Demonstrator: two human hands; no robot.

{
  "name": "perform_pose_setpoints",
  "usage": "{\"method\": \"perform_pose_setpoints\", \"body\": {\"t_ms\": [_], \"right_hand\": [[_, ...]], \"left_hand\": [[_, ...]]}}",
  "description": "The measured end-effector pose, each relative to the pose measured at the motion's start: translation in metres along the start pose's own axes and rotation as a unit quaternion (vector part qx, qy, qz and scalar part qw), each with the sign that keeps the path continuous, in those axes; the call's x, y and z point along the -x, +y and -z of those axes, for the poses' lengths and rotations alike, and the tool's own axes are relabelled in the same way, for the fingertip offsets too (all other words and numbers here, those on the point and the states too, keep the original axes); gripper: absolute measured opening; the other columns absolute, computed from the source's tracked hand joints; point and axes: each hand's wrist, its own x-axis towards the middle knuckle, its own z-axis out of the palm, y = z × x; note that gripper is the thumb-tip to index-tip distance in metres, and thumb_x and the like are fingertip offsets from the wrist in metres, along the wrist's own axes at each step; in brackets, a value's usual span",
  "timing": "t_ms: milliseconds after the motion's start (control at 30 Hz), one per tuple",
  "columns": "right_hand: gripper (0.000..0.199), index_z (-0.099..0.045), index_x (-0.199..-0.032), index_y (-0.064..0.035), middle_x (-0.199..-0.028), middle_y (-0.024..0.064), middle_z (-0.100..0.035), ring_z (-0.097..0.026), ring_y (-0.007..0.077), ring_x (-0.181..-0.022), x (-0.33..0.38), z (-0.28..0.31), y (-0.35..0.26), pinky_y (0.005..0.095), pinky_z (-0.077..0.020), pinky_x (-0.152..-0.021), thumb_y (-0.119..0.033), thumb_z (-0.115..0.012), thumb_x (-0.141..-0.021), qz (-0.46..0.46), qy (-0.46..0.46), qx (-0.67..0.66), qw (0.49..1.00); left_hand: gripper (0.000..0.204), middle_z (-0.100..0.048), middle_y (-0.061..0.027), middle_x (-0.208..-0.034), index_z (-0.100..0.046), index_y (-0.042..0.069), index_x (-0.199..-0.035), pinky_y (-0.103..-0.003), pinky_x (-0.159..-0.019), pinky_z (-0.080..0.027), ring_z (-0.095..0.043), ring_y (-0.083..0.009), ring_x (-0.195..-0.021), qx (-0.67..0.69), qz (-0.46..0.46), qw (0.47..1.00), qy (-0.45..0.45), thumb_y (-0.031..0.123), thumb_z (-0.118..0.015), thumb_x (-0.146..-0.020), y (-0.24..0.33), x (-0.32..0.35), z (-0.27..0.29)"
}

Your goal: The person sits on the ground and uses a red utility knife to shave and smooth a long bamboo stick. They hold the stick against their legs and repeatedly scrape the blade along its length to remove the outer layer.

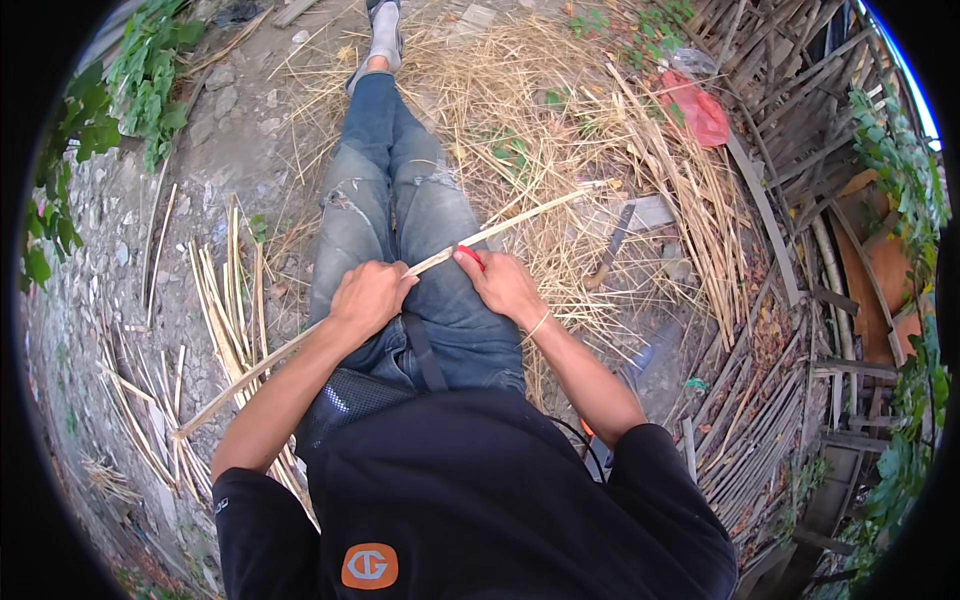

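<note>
Both hands, left [368, 297] and right [507, 284], grip a long pale bamboo strip [500, 231], red-handled knife [470, 257] against it.

A pale yellow bamboo strip [500, 232] is seen across faded blue jeans [400, 210] that are torn and whitened at the knees. A red-handled tool [470, 257] is seen against the right hand [508, 287]. A black shirt [480, 500] is marked with an orange and white badge [369, 566]. A grey sock [385, 38] is worn. Straw-coloured dry stalks [560, 110] are spread over grey-brown ground [240, 120]. A red plastic bag [697, 108] is seen among weathered grey slats [770, 90]. Green leaves [140, 70] are seen at the left.
</note>
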Motion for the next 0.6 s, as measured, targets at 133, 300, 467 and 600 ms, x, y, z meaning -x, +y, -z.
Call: {"method": "perform_pose_setpoints", "body": {"t_ms": [133,300,467,600], "right_hand": [[0.066,-0.075,-0.094,0.0011,-0.081,0.0312,-0.070,-0.070,0.0498,-0.085,0.000,0.003,-0.008,0.0559,-0.0549,-0.078,-0.059,-0.050,-0.105,-0.014,-0.005,0.013,1.000],[0.074,-0.073,-0.093,0.0023,-0.074,0.0265,-0.068,-0.069,0.0427,-0.076,-0.013,-0.001,0.017,0.0534,-0.0545,-0.076,-0.065,-0.045,-0.105,-0.065,0.019,-0.013,0.998],[0.081,-0.070,-0.082,0.0084,-0.067,0.0249,-0.066,-0.062,0.0370,-0.064,-0.041,0.032,0.191,0.0513,-0.0513,-0.075,-0.065,-0.044,-0.106,-0.195,0.171,-0.006,0.966],[0.083,-0.074,-0.092,0.0094,-0.085,0.0338,-0.072,-0.070,0.0481,-0.089,0.000,0.118,0.353,0.0518,-0.0506,-0.083,-0.068,-0.044,-0.104,-0.300,0.286,0.161,0.895]], "left_hand": [[0.030,-0.073,-0.0228,-0.089,-0.072,0.002,-0.099,-0.055,-0.077,-0.055,-0.070,-0.0464,-0.085,-0.020,0.013,1.000,-0.005,0.031,-0.064,-0.102,0.001,0.012,0.013],[0.027,-0.073,-0.0214,-0.090,-0.071,0.002,-0.096,-0.054,-0.076,-0.055,-0.070,-0.0463,-0.084,-0.050,0.015,0.999,0.015,0.028,-0.065,-0.101,-0.009,0.044,0.040],[0.025,-0.070,-0.0206,-0.077,-0.074,0.002,-0.089,-0.051,-0.069,-0.054,-0.070,-0.0406,-0.073,-0.015,0.023,1.000,-0.003,0.025,-0.071,-0.097,-0.026,0.118,0.089],[0.023,-0.065,-0.0196,-0.068,-0.074,0.001,-0.089,-0.046,-0.062,-0.052,-0.067,-0.0370,-0.062,0.021,0.106,0.994,0.022,0.022,-0.073,-0.097,-0.061,0.159,0.119]]}}
